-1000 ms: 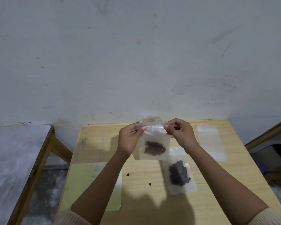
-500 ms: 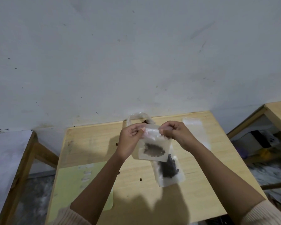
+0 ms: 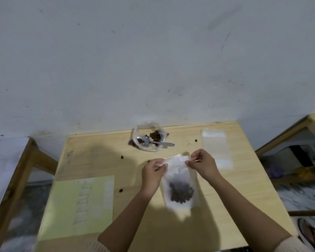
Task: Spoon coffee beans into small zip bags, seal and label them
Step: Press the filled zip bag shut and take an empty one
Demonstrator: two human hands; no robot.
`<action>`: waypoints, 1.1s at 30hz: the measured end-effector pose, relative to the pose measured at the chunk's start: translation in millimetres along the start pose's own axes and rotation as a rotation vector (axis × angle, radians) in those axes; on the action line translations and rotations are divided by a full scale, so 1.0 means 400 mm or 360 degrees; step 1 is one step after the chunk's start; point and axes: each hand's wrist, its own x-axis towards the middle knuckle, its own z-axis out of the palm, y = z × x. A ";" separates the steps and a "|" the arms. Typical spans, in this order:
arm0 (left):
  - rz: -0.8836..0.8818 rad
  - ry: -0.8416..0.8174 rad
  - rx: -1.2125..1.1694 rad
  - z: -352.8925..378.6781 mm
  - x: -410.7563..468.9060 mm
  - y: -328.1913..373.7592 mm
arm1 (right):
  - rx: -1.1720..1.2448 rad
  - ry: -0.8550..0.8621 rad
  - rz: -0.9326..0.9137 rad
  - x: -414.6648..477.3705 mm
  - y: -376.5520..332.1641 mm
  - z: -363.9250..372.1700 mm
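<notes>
Pinching the top strip of a small zip bag (image 3: 178, 170) from both ends, the left hand (image 3: 152, 172) takes the left corner and the right hand (image 3: 202, 165) takes the right corner, each between the thumb and curled fingers. The bag is low over the wooden table (image 3: 102, 160), directly in front of the person, and a dark heap of coffee beans (image 3: 181, 192) sits in its lower half. The picture is blurred here, so I cannot tell if the bag touches the table or if another bag lies under it.

I judge that this bag is filled and the closing of its zip is in hand. No label shows on it. Much is left: the open plastic pouch (image 3: 137, 132) at the far edge holds more beans and the metal spoon (image 3: 159, 143), empty zip bags (image 3: 216, 148) wait at the right, and the yellow label sheet (image 3: 84, 202) lies at the left. Some loose beans (image 3: 122, 157) are scattered on the table.
</notes>
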 end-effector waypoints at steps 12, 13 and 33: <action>0.0187 0.0566 0.0565 0.078 0.029 -0.026 | -0.0232 -0.0325 -0.0288 0.086 0.072 0.037; 0.0235 0.0612 0.0644 0.085 0.025 -0.028 | -0.0269 -0.0365 -0.0315 0.089 0.079 0.038; 0.0175 -0.0043 0.1004 0.545 0.074 -0.011 | -0.0433 -0.0017 -0.0257 0.241 0.213 -0.316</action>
